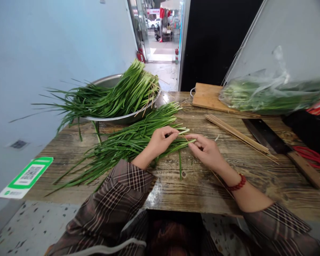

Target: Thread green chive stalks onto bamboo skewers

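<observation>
My left hand (162, 140) pinches the pale end of a garlic chive stalk (184, 131) between thumb and fingers. Closed around a thin bamboo skewer (222, 182), my right hand (206, 151) is just to the right of it. The skewer's tip shows at the stalks between the two hands, and its other end runs back under my right wrist toward the table's front edge. I cannot tell whether the tip has gone through a stalk. A pile of loose garlic chives (128, 145) lies under and beside my left hand, white ends to the right.
A metal basin (109, 81) of chives, some on skewers, stands behind the pile. To the right lie a bundle of skewers (234, 135), a cleaver (266, 135), red-handled scissors (309, 156), a cutting board (206, 96) and a plastic bag of chives (272, 92). A QR-code card (29, 176) is at left.
</observation>
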A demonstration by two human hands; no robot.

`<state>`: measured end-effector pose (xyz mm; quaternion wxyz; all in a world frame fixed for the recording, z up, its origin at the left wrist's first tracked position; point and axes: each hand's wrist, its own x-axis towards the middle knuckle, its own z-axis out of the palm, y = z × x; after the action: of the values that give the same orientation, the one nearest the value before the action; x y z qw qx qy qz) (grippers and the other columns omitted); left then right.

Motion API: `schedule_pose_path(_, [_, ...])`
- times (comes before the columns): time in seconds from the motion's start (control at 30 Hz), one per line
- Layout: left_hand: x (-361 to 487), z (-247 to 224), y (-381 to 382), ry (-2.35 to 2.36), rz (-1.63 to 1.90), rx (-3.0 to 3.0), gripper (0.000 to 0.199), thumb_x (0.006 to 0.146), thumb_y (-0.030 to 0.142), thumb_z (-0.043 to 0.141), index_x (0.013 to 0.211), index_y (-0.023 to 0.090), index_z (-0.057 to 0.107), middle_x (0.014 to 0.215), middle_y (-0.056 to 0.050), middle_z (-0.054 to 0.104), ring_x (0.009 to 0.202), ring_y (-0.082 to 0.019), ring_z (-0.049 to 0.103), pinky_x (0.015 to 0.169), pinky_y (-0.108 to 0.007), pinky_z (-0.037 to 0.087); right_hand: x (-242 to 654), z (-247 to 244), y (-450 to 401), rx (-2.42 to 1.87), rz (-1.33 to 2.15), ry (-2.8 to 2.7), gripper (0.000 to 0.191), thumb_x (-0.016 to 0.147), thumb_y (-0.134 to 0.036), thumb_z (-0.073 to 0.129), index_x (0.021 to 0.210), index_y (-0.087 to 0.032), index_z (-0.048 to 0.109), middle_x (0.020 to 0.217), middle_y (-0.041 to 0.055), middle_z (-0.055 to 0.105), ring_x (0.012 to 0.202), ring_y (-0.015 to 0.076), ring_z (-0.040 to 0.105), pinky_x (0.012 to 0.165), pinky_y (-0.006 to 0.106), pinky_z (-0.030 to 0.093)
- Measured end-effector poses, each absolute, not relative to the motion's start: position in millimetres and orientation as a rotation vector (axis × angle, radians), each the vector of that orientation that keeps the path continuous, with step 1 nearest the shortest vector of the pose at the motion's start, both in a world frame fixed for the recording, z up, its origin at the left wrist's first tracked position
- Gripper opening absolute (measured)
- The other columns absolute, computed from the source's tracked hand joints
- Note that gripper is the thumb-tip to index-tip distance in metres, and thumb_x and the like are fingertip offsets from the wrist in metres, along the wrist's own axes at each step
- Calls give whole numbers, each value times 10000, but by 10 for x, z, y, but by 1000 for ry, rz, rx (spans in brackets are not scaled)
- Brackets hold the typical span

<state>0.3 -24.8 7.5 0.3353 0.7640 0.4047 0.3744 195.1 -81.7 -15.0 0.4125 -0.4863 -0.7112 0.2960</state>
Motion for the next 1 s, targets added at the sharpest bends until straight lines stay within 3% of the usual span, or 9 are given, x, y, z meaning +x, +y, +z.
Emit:
schedule_pose_path(0.4, [17, 49, -286, 1007, 983, 1842, 195, 829, 261, 587, 851, 138, 736, 803, -49, 694, 742, -140, 607, 693, -254, 472, 1919, -148, -847, -1221, 881, -1724, 332, 898, -283, 490, 1182, -155, 605, 518, -85, 313, 464, 87, 279, 468, 236, 215])
schedule_pose_path(1.0, [17, 41, -298, 1005, 1038, 1762, 180, 822, 246, 607, 897, 144, 735, 857, -54, 695, 768, -136, 602, 689, -243, 459, 1910, -110, -869, -1228, 844, -1723, 336, 894, -276, 486, 1176, -144, 613, 509, -89, 308, 454, 79, 259, 462, 229, 191])
